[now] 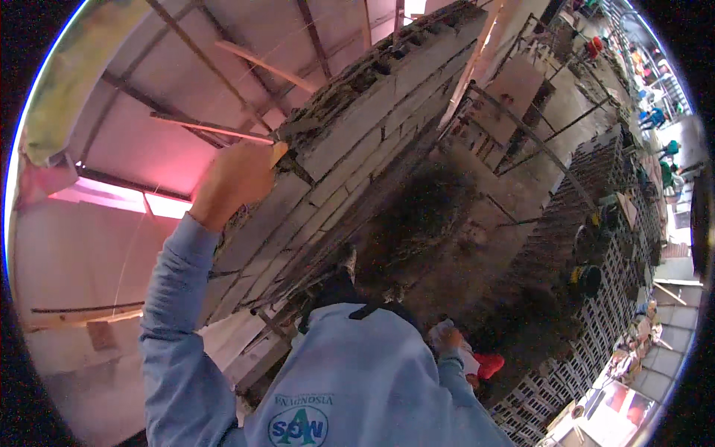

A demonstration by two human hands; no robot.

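Note:
My left hand (242, 171), in a blue-grey sleeve, is closed at the mortar-crusted top of a grey block wall (357, 145), by a small orange-tan piece at its fingertips; what it grips is unclear. My right hand (448, 337) is low at my right side, partly behind my body, its fingers curled around a small pale object too blurred to name. Just beyond it is a red rounded thing (488, 365), maybe a helmet.
Metal scaffolding (551, 171) stands right of the wall above a dark dirt floor (424, 216). Hollow blocks (558, 387) are stacked in long rows at right, with dark buckets (585, 279). Several people (655, 118) are at the far right. A framed pinkish ceiling (194, 74) shows at left.

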